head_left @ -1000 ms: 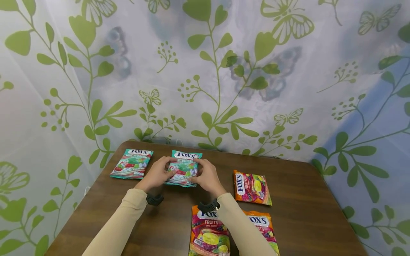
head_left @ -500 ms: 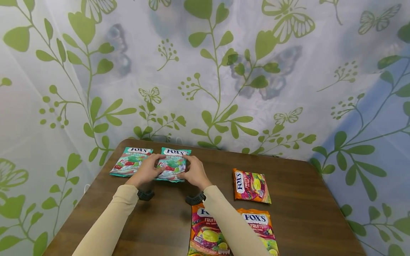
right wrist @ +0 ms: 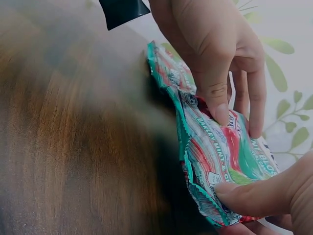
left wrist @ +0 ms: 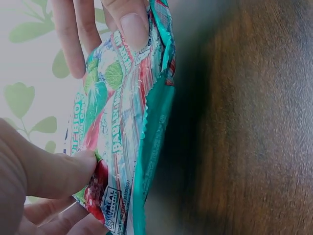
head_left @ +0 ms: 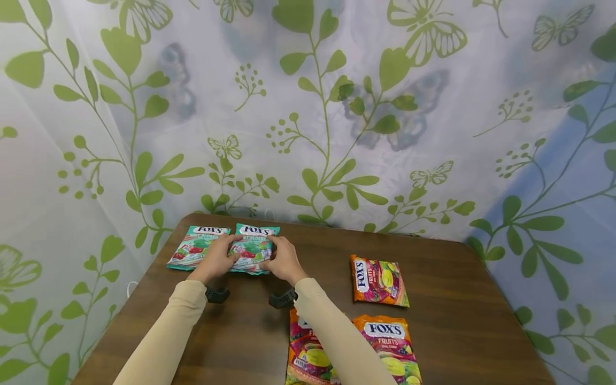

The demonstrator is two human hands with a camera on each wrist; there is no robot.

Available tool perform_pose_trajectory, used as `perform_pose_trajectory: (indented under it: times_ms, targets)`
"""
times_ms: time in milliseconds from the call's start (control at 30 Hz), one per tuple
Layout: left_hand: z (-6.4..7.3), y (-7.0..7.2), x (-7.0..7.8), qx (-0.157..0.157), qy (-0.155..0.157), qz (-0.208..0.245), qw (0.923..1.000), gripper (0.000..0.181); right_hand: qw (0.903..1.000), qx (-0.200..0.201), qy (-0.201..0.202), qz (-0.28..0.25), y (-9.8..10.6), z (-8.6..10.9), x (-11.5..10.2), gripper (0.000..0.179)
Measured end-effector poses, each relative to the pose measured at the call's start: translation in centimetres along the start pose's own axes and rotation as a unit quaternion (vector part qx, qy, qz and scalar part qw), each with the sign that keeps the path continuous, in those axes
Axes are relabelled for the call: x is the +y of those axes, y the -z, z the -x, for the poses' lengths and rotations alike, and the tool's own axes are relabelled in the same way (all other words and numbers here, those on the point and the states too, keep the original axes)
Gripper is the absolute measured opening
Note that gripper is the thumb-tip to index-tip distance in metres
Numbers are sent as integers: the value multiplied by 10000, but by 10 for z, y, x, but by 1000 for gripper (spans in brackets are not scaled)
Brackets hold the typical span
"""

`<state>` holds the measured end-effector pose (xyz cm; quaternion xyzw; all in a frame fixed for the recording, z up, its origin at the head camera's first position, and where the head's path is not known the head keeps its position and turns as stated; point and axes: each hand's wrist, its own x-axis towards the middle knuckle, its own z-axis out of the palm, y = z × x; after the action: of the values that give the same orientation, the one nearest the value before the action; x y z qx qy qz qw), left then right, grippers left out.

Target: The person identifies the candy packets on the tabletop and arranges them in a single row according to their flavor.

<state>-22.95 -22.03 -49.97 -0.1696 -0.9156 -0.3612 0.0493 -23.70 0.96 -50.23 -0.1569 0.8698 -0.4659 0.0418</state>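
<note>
Both hands hold one teal bag of mint candy (head_left: 252, 248) by its two sides, at the back left of the table. My left hand (head_left: 217, 260) grips its left side, thumb on the front and fingers along the edge. On the opposite side my right hand (head_left: 285, 261) grips it the same way, its thumb (right wrist: 244, 196) pressing the printed face. A second teal candy bag (head_left: 194, 247) lies just left of it, partly behind the left hand. In the left wrist view the held bag (left wrist: 117, 112) shows its crimped bottom seam close to the wood.
Two orange bags of fruit candy, one partly under the right sleeve (head_left: 308, 358) and one beside it (head_left: 390, 347), lie at the front. A third orange bag (head_left: 379, 280) lies turned sideways farther back. A patterned curtain (head_left: 337, 133) hangs behind the brown table (head_left: 457, 305).
Both hands have moved left with the teal candy bag, bringing it right beside the other teal bag. The orange bags have stayed in place.
</note>
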Motion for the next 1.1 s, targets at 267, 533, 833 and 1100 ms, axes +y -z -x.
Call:
perform_pose_trajectory:
  times_ms: [267, 533, 833, 1100]
  targets:
    - [1, -4, -2, -93, 220, -38, 9997, 48, 9999, -27, 44, 107, -8, -4, 6, 81]
    - [-2, -8, -7, -238, 287, -49, 9993, 48, 9999, -46, -85, 142, -10, -5, 9, 80]
    - [-2, -9, -6, -188, 290, -78, 9994, 49, 9997, 53, -135, 192, -11, -5, 9, 80]
    - [-1, -10, -3, -222, 361, -191, 9989, 48, 9983, 39, -140, 562, -11, -6, 7, 78]
